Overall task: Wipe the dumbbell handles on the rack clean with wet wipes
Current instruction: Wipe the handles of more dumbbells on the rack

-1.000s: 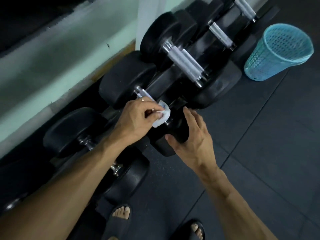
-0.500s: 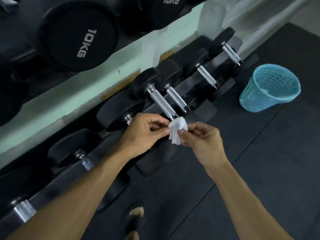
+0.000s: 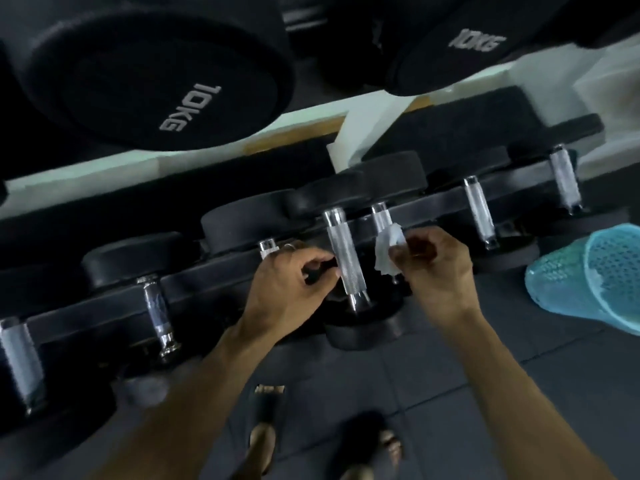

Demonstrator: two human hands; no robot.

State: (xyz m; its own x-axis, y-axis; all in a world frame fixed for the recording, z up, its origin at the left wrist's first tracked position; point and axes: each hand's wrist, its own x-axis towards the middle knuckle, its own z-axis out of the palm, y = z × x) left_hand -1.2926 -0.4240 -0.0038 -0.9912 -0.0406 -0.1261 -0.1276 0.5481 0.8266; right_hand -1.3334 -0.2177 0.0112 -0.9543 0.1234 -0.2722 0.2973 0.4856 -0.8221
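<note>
A low black rack (image 3: pixel 214 282) carries a row of black dumbbells with knurled metal handles. My right hand (image 3: pixel 436 268) pinches a crumpled white wet wipe (image 3: pixel 388 249) just right of the central handle (image 3: pixel 343 258) and in front of a second handle (image 3: pixel 381 213). My left hand (image 3: pixel 291 282) hovers with curled fingers right beside the central handle's left side, holding nothing that I can see. More handles stand further right (image 3: pixel 479 213) and at the left (image 3: pixel 157 306).
A turquoise perforated waste basket (image 3: pixel 588 278) stands on the dark rubber floor at the right. Large 10KG dumbbells (image 3: pixel 156 74) sit on the upper shelf overhead. My sandalled feet (image 3: pixel 266 427) are below, close to the rack.
The view swung left and up along the rack. My left hand let go of the wipe; my right hand alone carries it now, and the hands have drawn apart around the central handle.
</note>
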